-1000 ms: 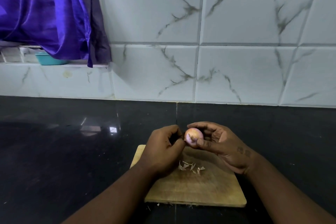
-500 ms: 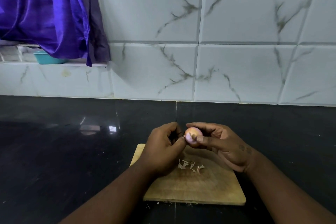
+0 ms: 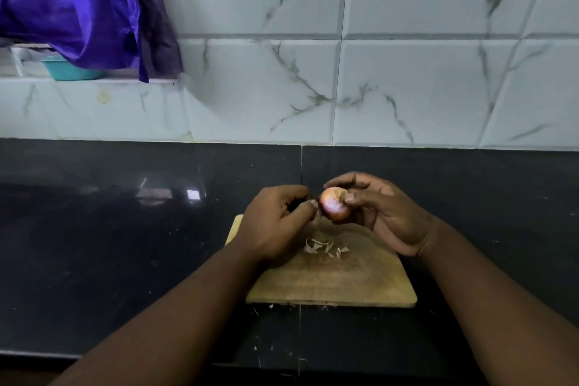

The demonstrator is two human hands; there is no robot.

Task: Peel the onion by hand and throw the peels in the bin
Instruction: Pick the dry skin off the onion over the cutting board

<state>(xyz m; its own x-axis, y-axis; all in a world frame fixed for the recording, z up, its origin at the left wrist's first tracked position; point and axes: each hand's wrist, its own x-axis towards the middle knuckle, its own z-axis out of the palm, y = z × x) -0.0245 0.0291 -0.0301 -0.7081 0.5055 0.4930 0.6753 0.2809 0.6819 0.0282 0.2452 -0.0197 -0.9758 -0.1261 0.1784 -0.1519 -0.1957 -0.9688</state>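
While the right hand grips the onion from its right, the left hand pinches skin at its left edge.

A home kitchen, seen from above the worktop. A polished black stone desk runs along a wall of pale grey tiles with dark marble veining, and a worn wooden cutting board lies on the desk with scraps of papery onion peel on it. At the upper left, a shiny purple cloth hangs over a narrow ledge that holds a small teal container.
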